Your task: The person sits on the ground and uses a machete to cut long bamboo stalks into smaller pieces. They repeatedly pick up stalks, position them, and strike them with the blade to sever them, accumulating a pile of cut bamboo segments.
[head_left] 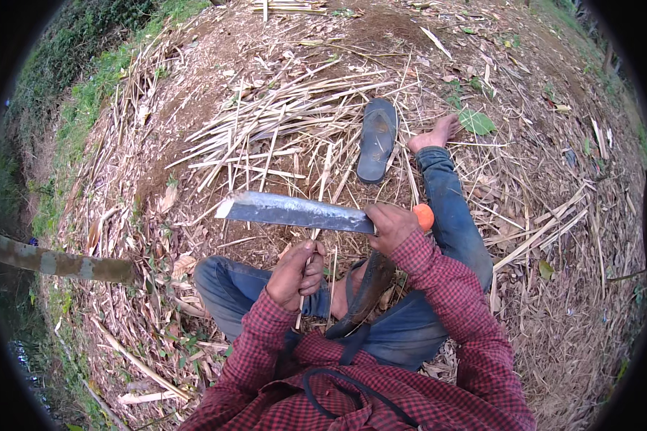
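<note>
Down on the ground among bamboo scraps, a person sits with legs out, in blue jeans and a red checked shirt. Their right hand (392, 226) is wrapped tight around the orange handle (424, 215) of a big machete (295, 212), with the blade lying flat and pointing off to the person's left, its squared tip over the litter. The left hand (295, 274) is closed in a pinch around a thin bamboo strip (315, 253), which stands roughly upright and meets the underside of the blade near its handle end. So the strip sits right between the two hands, above the lap.

No real containers anywhere, nothing holding anything. The closest thing is a dark curved sheath-looking piece (366, 291) resting across the lap, and it can't be told whether anything's in it.

Around them: a loose pile of split bamboo strips (280, 118) further out, a dark flip-flop (377, 140) lying sole-up-ish just beside the bare foot (435, 135), a green leaf (476, 122) near that foot, and a thick bamboo pole (57, 262) coming in from the left edge.
</note>
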A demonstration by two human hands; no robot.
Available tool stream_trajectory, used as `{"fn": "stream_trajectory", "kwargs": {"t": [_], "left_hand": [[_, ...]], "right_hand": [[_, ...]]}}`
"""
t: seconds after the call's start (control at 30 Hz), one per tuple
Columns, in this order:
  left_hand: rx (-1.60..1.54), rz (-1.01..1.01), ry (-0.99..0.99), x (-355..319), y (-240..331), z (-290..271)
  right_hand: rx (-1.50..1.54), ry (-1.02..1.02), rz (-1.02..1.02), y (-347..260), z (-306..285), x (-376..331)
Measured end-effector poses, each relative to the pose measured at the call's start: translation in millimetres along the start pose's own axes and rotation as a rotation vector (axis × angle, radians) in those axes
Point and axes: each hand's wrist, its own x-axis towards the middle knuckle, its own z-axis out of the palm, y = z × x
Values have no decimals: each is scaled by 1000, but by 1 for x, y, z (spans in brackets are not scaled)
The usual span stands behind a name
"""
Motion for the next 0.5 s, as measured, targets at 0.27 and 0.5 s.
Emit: {"fn": "stream_trajectory", "kwargs": {"t": [0.27,0.5], "left_hand": [[-121,-11,-97,-1,-1,4],[-180,-83,-110,-12,-7,13]], "right_hand": [[-61,-20,173,19,10,13],[-59,-90,79,11,-5,11]]}}
